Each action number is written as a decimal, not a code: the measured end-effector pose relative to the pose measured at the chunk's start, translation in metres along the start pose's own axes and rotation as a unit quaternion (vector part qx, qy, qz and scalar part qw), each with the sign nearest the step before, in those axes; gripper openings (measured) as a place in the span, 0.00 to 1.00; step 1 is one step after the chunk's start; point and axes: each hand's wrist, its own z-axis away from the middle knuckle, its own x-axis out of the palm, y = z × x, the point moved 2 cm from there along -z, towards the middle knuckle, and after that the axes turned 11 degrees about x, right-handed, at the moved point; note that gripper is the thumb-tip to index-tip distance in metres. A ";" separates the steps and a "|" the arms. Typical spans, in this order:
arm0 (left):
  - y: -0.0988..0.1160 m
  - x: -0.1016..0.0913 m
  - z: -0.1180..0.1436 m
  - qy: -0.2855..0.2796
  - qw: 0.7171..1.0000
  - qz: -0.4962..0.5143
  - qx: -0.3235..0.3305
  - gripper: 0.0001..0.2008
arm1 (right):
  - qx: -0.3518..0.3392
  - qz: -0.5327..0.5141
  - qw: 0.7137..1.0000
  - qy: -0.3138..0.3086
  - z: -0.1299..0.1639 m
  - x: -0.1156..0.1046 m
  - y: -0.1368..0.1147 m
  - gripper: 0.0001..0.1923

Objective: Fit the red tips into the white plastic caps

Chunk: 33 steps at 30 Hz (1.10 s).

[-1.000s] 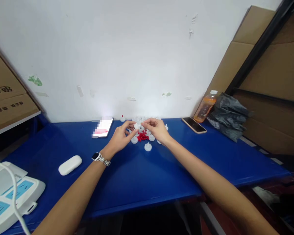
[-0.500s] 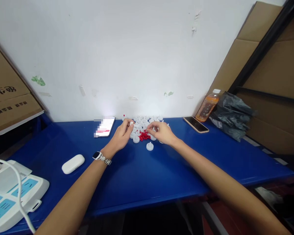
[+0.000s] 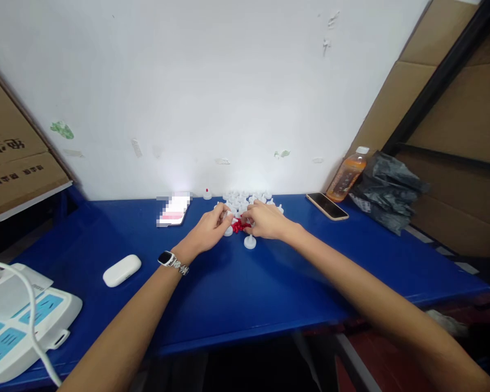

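My left hand (image 3: 211,227) is closed, with thumb and fingers around a white nozzle cap (image 3: 230,214), partly hidden by the fingers. Small red tips (image 3: 237,226) lie in a pile between my hands. Over their right side my right hand (image 3: 265,219) bends down, its fingers curled; whatever they pinch is too small to make out. Many white nozzle caps (image 3: 240,202) with pointed spouts are heaped behind the red pile. One single white cap (image 3: 250,242) stands upright in front of my right hand. Near the wall is a white cap with a red tip on it (image 3: 207,194).
On the blue table (image 3: 245,294) a lit phone (image 3: 176,209) and a white earbud case (image 3: 122,270) lie left, beside a power strip (image 3: 44,321) with a cable. A dark phone (image 3: 326,206), a drink bottle (image 3: 347,177) and a black plastic bag (image 3: 387,190) are right.
My left hand has shifted slightly right, closer to the red pile. My right hand has lowered and turned over the red tips. The view has tilted a little.
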 end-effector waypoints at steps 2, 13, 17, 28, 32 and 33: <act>0.001 0.000 0.000 -0.001 1.000 -0.002 -0.001 0.15 | 0.000 0.009 1.000 -0.008 -0.001 0.001 -0.001 0.05; 0.001 -0.004 0.000 0.014 1.000 0.007 -0.002 0.15 | 0.005 -0.028 1.000 -0.003 -0.006 0.006 0.002 0.07; 0.002 -0.005 -0.001 0.045 0.999 0.020 0.000 0.15 | 0.008 -0.120 0.991 0.061 -0.001 0.003 0.005 0.07; 0.005 0.009 -0.002 0.089 0.991 0.101 -0.006 0.16 | 0.106 -0.692 0.713 0.037 0.006 0.019 0.002 0.19; 0.004 0.017 -0.004 0.109 0.982 0.154 -0.011 0.18 | 0.115 -0.746 0.656 0.018 0.010 0.017 0.000 0.19; 0.003 0.018 -0.004 0.115 0.979 0.168 -0.014 0.18 | 0.114 -0.753 0.648 0.009 0.011 0.018 0.000 0.19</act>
